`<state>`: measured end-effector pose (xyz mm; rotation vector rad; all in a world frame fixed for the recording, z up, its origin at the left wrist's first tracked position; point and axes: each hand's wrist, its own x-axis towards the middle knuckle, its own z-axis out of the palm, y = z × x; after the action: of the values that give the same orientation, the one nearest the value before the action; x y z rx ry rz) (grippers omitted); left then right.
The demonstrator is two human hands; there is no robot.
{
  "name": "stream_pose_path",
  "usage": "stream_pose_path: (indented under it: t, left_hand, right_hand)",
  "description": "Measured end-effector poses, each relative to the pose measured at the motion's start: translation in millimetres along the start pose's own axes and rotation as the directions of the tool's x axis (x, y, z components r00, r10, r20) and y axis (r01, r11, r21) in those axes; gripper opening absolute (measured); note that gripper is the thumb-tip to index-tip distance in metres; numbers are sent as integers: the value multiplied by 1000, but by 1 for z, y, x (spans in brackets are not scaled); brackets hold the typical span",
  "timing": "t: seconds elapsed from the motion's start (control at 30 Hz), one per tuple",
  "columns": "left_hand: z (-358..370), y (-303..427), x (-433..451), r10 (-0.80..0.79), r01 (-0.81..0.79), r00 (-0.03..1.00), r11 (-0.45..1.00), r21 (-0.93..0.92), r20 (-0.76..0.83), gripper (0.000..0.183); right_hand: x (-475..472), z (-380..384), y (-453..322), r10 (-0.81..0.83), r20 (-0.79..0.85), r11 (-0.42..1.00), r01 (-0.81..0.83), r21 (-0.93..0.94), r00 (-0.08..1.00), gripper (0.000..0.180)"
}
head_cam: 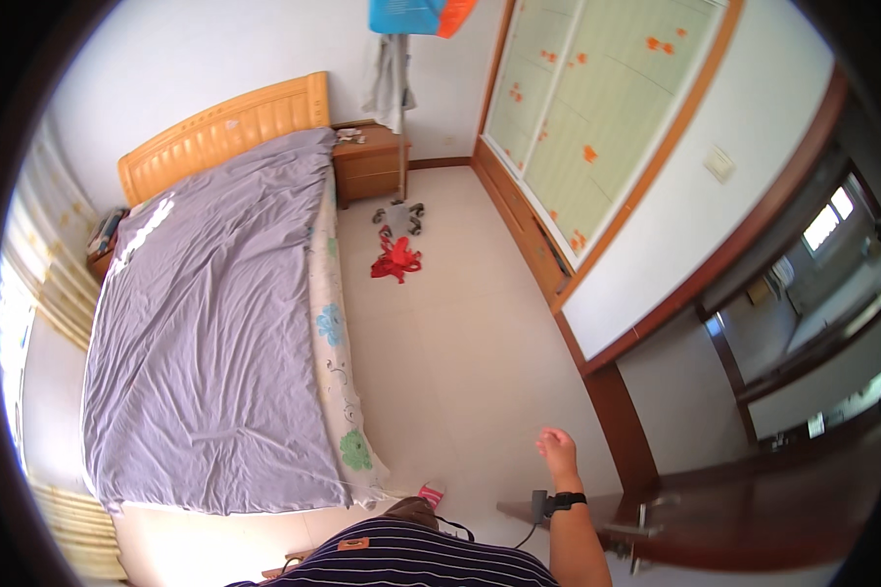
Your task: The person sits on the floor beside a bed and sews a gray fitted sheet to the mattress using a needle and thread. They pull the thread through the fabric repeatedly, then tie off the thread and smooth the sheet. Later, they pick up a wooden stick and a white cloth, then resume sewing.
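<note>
My right hand [556,446] hangs in front of me over the pale tiled floor [470,345], its fingers curled in with nothing visible in them. A black strap with a small grey device [540,505] circles that wrist. Nearest to this hand is the dark brown door [763,513] with its metal handle [642,517], to the right. My left hand is out of view. Before me, left of the floor strip, is a bed with a wrinkled purple-grey sheet [220,352]. Red cloth [396,260] lies crumpled on the floor further ahead.
A wheeled stand [400,216] holds a grey cloth [390,84] and a blue and orange item [415,15]. Behind it are a wooden nightstand [371,165] and the bed's headboard [227,125]. A sliding-door wardrobe [602,117] lines the right wall, before the doorway frame [620,425]. Curtains [51,242] hang left.
</note>
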<state>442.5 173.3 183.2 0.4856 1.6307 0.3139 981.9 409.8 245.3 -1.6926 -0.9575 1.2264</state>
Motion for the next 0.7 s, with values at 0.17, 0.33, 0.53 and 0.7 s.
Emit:
stream_pose_path:
  t: [0.17,0.33,0.53,0.7]
  left_hand:
    - [16,23,8,-86,75,992,989,-125,-91,32]
    - [44,62,11,-84,43,982,972,-231,-169,32]
    - [84,98,2,-144,54,953,947,-316,-268,32]
    - [108,108,-13,-267,166,916,931,-325,-299,32]
  right_hand:
    - [85,-36,6,211,-108,977,-213,-6,972,20]
    - [125,-86,43,377,-71,906,-383,-180,924,19]
    - [212,-142,123,478,185,771,-309,-556,859,20]
    - [308,-114,97,619,112,749,-540,-384,778,21]
